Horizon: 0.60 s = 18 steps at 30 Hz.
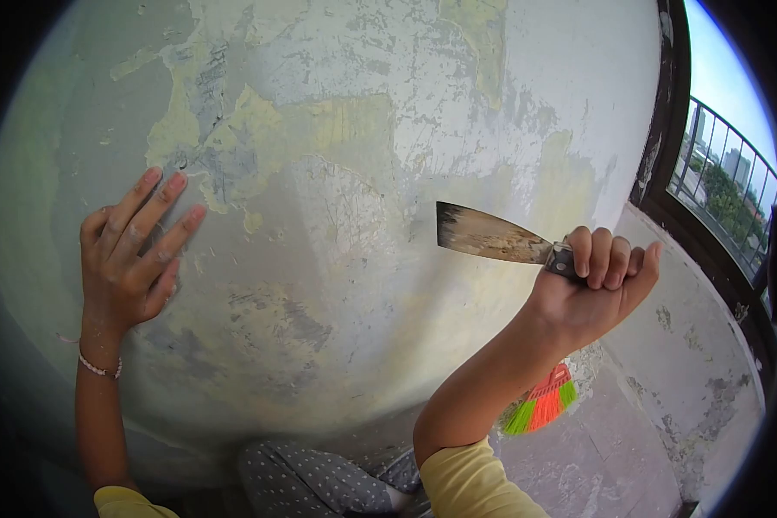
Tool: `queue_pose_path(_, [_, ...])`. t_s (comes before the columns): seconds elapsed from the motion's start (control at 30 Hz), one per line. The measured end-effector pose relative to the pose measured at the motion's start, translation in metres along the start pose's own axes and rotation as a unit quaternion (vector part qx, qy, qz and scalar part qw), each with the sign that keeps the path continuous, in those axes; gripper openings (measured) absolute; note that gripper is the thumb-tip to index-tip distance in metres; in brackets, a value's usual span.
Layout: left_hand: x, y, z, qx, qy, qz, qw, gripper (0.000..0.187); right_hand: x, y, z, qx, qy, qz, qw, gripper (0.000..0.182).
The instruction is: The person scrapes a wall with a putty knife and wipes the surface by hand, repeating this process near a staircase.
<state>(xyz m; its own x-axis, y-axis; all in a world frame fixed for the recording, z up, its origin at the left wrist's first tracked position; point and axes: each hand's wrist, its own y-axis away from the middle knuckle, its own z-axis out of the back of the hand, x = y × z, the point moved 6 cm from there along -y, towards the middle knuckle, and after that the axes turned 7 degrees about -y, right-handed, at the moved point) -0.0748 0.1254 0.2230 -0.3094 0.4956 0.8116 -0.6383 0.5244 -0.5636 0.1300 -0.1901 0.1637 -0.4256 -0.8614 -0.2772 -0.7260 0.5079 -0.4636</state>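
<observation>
right hand clenching putty knife by its handle, centre-right | blade likely light, thin, springy, sharp-edged | left hand lying flat, released, on peeling wall

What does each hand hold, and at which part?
The right hand holds a scraper by its handle, fist closed around it. The left hand holds nothing; it rests flat on the wall.
</observation>
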Motion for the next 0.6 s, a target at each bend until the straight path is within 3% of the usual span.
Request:
queue_pose_path(0.17, [-0.001,-0.001,0.001,0.002,-0.002,-0.015,1.000,0.046,-0.040,0.023,0.001,-0.043,0.126,0.032,0.991,0.039])
queue_pose_path(0.33, [-0.001,0.001,-0.001,0.007,-0.003,-0.020,1.000,0.044,-0.031,0.013,-0.001,-0.029,0.068,-0.012,0.997,0.041])
queue_pose_path(0.43, [-0.002,-0.001,0.001,0.002,-0.007,-0.020,1.000,0.045,0.013,0.002,-0.003,-0.008,-0.013,0.023,1.000,0.041])
queue_pose_path(0.53, [-0.001,-0.002,0.002,0.000,-0.004,0.002,1.000,0.048,0.012,0.007,0.002,0.039,-0.002,0.058,0.998,0.041])
queue_pose_path(0.6, [-0.002,-0.002,0.002,-0.004,0.000,0.007,1.000,0.049,-0.040,0.020,0.005,-0.056,0.086,0.031,0.994,0.040])
